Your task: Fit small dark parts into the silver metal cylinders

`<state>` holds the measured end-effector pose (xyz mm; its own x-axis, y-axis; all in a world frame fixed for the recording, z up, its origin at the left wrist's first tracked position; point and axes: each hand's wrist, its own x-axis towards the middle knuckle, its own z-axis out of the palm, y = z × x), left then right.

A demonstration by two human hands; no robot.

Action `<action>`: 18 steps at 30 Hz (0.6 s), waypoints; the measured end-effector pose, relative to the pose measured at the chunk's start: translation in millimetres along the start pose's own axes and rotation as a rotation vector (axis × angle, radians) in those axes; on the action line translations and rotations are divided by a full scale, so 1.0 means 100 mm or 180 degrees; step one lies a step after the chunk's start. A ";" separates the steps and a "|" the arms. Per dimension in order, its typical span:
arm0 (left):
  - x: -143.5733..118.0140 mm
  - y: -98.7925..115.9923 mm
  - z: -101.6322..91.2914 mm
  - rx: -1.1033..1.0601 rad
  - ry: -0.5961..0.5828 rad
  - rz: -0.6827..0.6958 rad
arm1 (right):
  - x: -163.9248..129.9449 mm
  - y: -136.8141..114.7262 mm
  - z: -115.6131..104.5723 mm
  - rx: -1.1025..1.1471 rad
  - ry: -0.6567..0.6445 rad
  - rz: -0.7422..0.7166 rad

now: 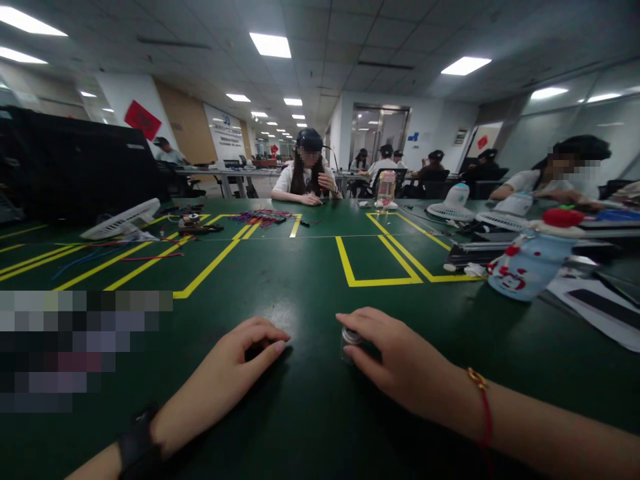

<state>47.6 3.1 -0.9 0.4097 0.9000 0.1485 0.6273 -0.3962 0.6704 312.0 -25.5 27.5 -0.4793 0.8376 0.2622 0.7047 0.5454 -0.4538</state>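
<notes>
At the far left of my head view I see a black screen (75,167) standing at the edge of the green surface (300,287). Near it lies a white fan (123,221), with blue wires (80,259) in front of it. The lower left part is masked, so I cannot tell what lies there.

Next comes my left hand (230,363), with a black watch (137,437) on the wrist. Its fingers are half curled, with thumb and index tips close; I cannot tell if they touch. Farther away, a bundle of coloured wires (263,217) lies on the surface, and behind it a person (290,183) sits.

To the right of my left hand, well apart from it, a small jar (347,348) with a silvery lid is near the middle of the surface. My right hand (395,350) has it pinched, the thumb at the lid's near side and the index finger over the top. A red bracelet (486,413) circles this wrist. Beyond, at right, a light blue bottle (530,263) with red top stands.
</notes>
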 end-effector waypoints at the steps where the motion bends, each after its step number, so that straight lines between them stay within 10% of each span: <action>1: 0.01 0.05 0.02 0.0059 0.0046 0.0026 | -0.01 0.02 0.04 0.0047 0.0041 0.0027; 10: 0.34 0.82 0.32 -0.0159 0.0300 0.0581 | -0.10 0.23 0.26 0.0956 0.0361 0.0472; 18: 0.25 0.61 0.30 -0.0008 0.0251 0.0239 | -0.08 0.17 0.23 0.0954 0.0448 0.0278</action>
<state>115.9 -4.0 21.9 0.4021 0.8793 0.2552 0.5951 -0.4628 0.6570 316.1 -23.5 -1.8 -0.3323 0.8883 0.3169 0.5447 0.4551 -0.7044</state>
